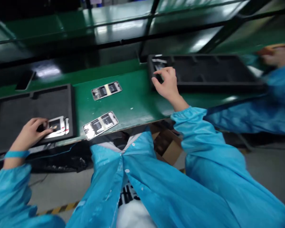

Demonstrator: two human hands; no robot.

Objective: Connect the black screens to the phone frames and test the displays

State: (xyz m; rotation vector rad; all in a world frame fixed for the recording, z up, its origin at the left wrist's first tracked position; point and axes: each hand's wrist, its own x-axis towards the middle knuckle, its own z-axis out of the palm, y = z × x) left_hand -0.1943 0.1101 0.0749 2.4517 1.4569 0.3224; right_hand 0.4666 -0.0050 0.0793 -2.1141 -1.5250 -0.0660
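My left hand [30,133] is at the right end of the left black tray [16,110]. Its thumb and fingers close on the edge of a phone frame [58,125], with a second white-edged frame [66,126] right beside it. My right hand [167,84] hovers over the near left corner of the right black tray [209,84]. Its thumb and index finger are apart, with nothing visible between them. Behind these fingers a shiny dark phone part [158,63] lies in the tray's leftmost compartment. Two opened phones, an upper one [106,90] and a lower one [100,125], lie between the trays, their black batteries showing.
The green bench [137,98] carries both trays. A dark phone [25,80] lies behind the left tray. Metal rails [123,41] run along the back. At right, a co-worker's blurred blue sleeve [254,110] reaches toward the right tray. A cardboard box [168,148] is below the bench.
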